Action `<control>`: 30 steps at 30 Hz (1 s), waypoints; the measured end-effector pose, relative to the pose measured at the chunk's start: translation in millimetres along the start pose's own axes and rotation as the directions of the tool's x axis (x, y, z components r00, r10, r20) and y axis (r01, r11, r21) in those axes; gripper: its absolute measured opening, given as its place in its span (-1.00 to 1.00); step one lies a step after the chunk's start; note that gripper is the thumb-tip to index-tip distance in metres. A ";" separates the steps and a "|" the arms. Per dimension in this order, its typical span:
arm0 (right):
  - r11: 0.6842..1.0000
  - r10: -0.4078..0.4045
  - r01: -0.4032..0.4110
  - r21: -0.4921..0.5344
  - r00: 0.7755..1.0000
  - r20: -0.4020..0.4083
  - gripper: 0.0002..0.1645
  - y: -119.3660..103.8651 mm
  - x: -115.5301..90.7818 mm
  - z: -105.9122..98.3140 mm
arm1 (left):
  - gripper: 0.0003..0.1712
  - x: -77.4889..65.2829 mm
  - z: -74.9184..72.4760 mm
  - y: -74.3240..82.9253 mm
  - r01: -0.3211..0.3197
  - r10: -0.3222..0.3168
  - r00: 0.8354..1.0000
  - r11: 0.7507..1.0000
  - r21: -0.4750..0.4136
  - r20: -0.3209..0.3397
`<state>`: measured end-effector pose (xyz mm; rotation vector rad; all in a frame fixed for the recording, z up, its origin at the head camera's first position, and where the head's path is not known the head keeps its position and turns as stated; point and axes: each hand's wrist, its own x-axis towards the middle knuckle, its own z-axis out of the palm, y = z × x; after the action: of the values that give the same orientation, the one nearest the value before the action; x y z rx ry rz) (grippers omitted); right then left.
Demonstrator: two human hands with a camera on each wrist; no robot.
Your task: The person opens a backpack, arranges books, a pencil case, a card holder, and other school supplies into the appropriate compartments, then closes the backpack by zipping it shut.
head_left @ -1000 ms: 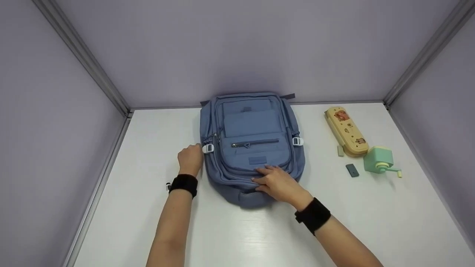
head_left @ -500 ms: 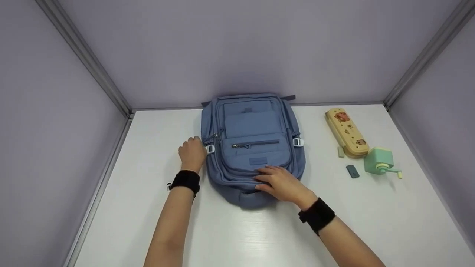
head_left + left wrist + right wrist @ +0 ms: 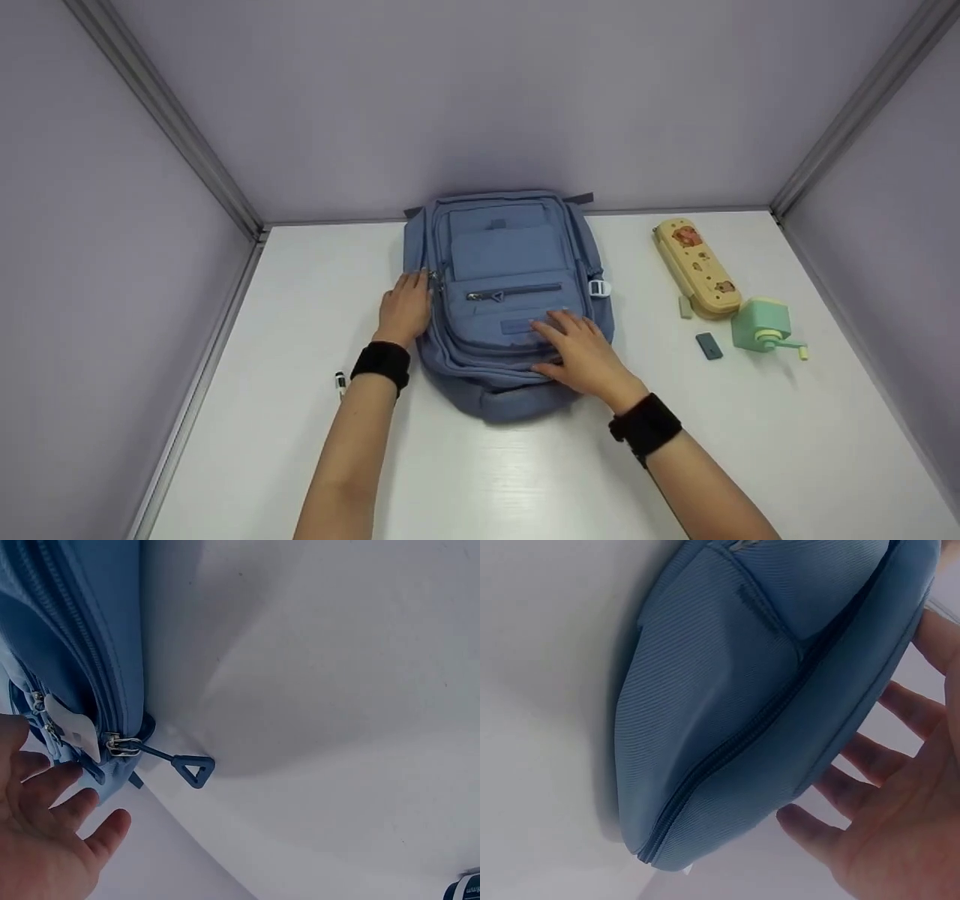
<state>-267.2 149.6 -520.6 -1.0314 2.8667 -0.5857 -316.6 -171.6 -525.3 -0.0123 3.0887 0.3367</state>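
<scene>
A blue backpack [image 3: 510,251] lies front side up on the white table. My left hand [image 3: 405,309] is at its left side, near the zipper sliders. In the left wrist view its fingers [image 3: 54,784] are loosely extended beside the sliders and a white buckle [image 3: 73,729], gripping nothing visible. A triangular zipper pull [image 3: 196,771] sticks out over the table there. With fingers spread, my right hand [image 3: 589,356] rests on the lower right of the backpack's front. The right wrist view has its fingertips [image 3: 801,823] along the edge of the front panel.
To the right lie a yellow pencil case [image 3: 697,270], a small pale green block [image 3: 685,307] and a small dark block [image 3: 709,346]. A green crank pencil sharpener [image 3: 759,328] stands beside them. A pen-like item [image 3: 340,381] lies by my left forearm. Walls [image 3: 480,97] enclose the table.
My left hand has uncurled from a fist and moved up and right onto the backpack's side, uncovering more of the pen-like item. My right hand has shifted slightly right and up.
</scene>
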 end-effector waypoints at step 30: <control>0.990 -0.115 0.105 0.091 0.987 0.115 -0.05 1.0 4.5 9.6 | -0.76 -2.1 8.2 0.8 -0.028 0.046 0.969 0.997 0.077 -0.241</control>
<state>-269.8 144.3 -529.5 -1.1746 2.6713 -0.6234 -314.3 -169.0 -533.0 0.0063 3.3462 0.2398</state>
